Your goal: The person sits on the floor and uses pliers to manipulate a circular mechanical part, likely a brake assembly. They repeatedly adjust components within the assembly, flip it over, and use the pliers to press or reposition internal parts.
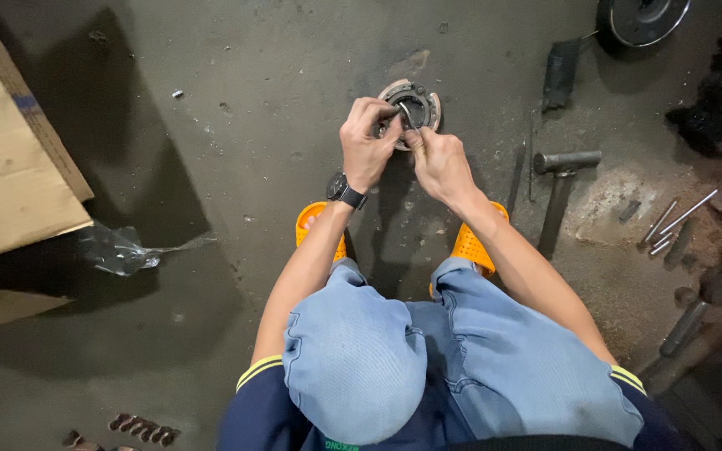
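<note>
Between both hands (403,150), flat-lying round metal part (415,102)

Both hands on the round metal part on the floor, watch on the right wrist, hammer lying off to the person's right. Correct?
Not quite: the head view shows the watch on the left wrist. The rest holds: left hand and right hand on the round metal part, hammer to the right.

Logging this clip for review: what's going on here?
A person squats on a grimy concrete floor, both hands on a round metal part lying there. The left hand and right hand pinch something small at its centre; what it is cannot be made out. A hammer lies to the right, untouched.
</note>
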